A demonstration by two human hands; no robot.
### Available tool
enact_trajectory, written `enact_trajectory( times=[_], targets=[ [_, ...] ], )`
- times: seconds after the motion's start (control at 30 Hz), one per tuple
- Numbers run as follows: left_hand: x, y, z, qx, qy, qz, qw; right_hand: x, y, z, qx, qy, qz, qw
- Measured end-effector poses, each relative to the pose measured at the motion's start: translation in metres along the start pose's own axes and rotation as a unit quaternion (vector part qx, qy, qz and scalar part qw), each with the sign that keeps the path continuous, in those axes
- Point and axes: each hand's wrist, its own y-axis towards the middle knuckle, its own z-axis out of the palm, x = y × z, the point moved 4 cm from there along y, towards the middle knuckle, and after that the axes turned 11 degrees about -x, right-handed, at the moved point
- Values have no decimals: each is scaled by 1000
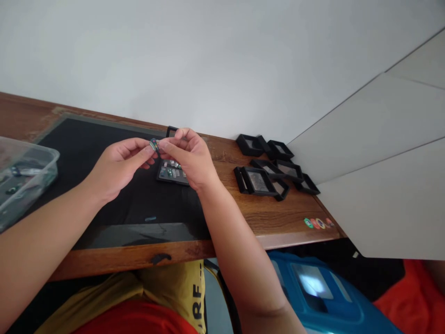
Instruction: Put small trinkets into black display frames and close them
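Above the dark mat (pixel 118 199), my left hand (pixel 120 162) pinches a small shiny green piece with spots of other colours (pixel 154 144) between thumb and fingertips. Its exact kind is too small to make out. From the other side my right hand (pixel 189 155) closes thumb and fingers on the same piece, so both hands meet at it. Just below them lies a black display case (pixel 160 178) holding several small clear and greenish pieces in rows; my right hand hides part of it. A small bluish sliver (pixel 150 218) rests on the mat nearer to me.
At left stands a clear plastic tub (pixel 52 160) with small items inside. Several black box frames (pixel 259 181) lie in a loose cluster on the wooden table (pixel 229 162) to the right. Round stickers (pixel 314 223) mark its right end. A blue plastic object (pixel 323 297) is below the edge.
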Motion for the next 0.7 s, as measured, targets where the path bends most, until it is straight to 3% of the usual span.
enact_trajectory(
  times=[0.2, 0.7],
  targets=[
    [2, 1, -1, -6, -6, -5, 1000, -2, 1, -1, 11, 32, 45, 998],
    [-2, 1, -1, -35, -4, -12, 999, 1, 1, -8, 2, 72, 80, 994]
  ],
)
